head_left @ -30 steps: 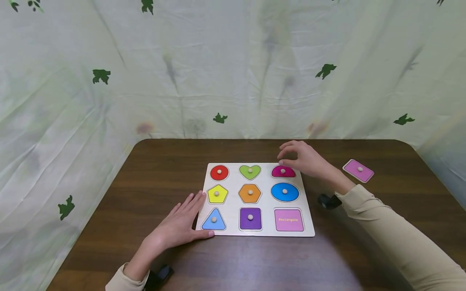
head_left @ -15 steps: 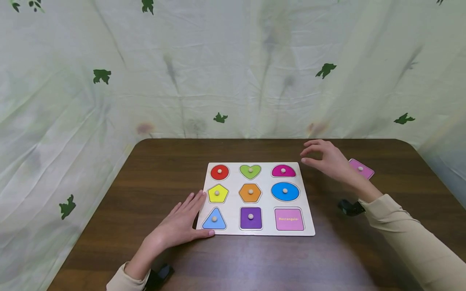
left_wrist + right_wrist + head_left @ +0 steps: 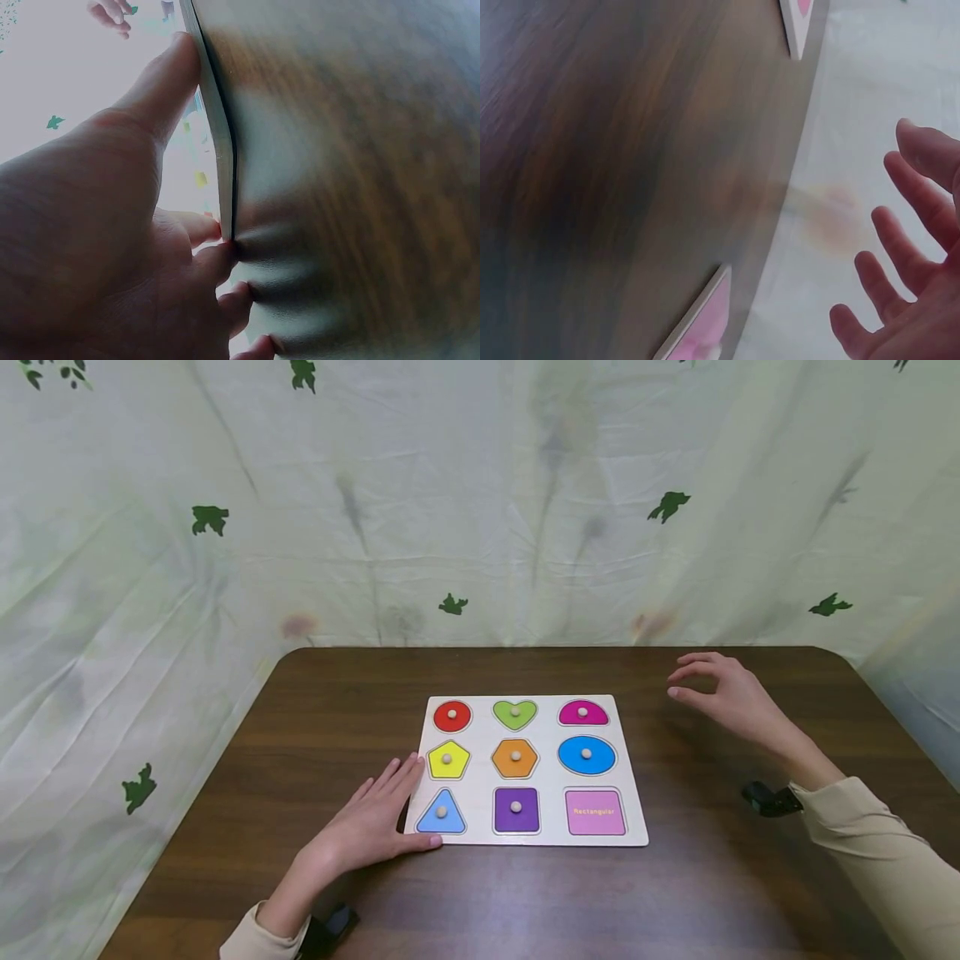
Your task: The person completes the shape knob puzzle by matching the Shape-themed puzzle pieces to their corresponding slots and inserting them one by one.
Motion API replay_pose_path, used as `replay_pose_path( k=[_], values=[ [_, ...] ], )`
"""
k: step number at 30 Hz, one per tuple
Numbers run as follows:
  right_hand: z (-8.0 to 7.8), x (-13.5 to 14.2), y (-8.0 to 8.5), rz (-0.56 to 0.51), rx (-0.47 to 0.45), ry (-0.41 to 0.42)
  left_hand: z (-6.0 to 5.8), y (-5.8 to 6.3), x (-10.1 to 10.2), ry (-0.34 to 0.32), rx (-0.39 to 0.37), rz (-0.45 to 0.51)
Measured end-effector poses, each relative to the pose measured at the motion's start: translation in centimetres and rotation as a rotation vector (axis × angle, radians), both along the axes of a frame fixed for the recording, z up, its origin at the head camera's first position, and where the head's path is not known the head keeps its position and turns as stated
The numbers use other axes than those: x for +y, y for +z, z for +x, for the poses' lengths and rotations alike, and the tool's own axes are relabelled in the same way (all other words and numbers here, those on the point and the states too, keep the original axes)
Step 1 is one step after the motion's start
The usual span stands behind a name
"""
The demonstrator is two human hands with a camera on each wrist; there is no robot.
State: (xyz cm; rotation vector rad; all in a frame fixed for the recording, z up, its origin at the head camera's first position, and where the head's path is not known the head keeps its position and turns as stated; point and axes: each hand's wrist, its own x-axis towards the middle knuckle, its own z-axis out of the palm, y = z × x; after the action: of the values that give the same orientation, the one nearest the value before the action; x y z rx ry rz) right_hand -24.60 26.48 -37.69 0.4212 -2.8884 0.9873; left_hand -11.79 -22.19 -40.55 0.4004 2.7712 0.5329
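A white shape puzzle board (image 3: 548, 727) lies flat on the brown table. Knobbed pieces fill most of its slots, among them a red circle (image 3: 442, 718), a blue oval (image 3: 572, 755) and a purple square (image 3: 504, 818). The slot at the near right, printed "Rectangular" (image 3: 594, 825), is bare. My left hand (image 3: 363, 827) rests at the board's near left corner, thumb on the front edge, fingers straight along the left side. My right hand (image 3: 735, 700) is in the air right of the board, fingers loosely bent around nothing. It hides the pink rectangle piece (image 3: 709, 322) from the head view.
The table (image 3: 345, 693) reaches back to a pale curtain (image 3: 480, 510) with green leaf prints. Wood surface surrounds the board on all sides. Black wrist cameras sit under both cuffs, the right one (image 3: 768, 799) above the table.
My right hand has moved right, from over the magenta half circle at the board's far right corner to in front of the pink rectangle piece. My left hand has stayed put.
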Motion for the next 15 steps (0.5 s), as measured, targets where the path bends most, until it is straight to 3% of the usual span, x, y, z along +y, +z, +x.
replay_pose_path(
  k=[15],
  values=[
    [0.1,5.4,-0.9,0.064,0.026,-0.038,0.1,-0.1,0.0,-0.002,0.009,0.0]
  ],
)
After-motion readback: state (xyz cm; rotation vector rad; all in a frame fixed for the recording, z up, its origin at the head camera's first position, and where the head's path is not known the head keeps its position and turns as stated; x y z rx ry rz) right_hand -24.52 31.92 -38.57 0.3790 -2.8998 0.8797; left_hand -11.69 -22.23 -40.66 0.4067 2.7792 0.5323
